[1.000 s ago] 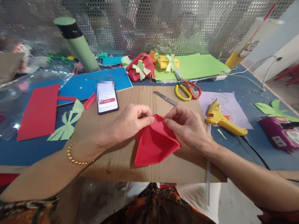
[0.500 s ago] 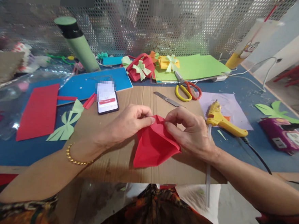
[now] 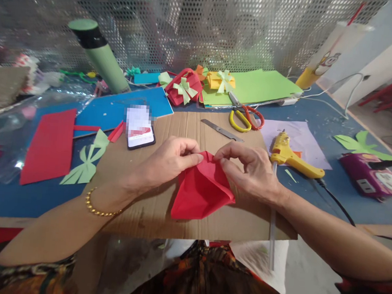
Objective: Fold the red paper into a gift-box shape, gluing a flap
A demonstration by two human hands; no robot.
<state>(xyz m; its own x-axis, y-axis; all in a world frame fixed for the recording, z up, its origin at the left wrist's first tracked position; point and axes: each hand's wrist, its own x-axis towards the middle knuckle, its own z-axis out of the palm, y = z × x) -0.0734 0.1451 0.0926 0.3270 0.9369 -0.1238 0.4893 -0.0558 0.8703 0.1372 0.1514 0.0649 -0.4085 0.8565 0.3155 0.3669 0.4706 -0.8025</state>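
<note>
A folded red paper piece (image 3: 201, 192) is held over the brown cardboard (image 3: 137, 214), its wide end toward me. My left hand (image 3: 171, 161) pinches its top left edge between thumb and fingers. At the top right edge, the thumb and forefinger of my right hand (image 3: 250, 171) close on the paper. The fingertips of both hands are a short distance apart, with the paper's creased top between them. Just beyond the hands lie a metal blade (image 3: 221, 130) and scissors (image 3: 240, 118) with yellow and red handles.
A yellow glue gun (image 3: 295, 160) with a clear stick lies right, beside a purple power box (image 3: 371, 175). Left are a phone (image 3: 139, 132), red paper (image 3: 50, 148) and a green bow (image 3: 87, 162). A green bottle (image 3: 106, 64) and orange drink (image 3: 319, 57) stand at the back.
The lower part of the red paper has swung slightly left. My right fingertips have shifted a little left along its top edge, while my left hand keeps its pinch.
</note>
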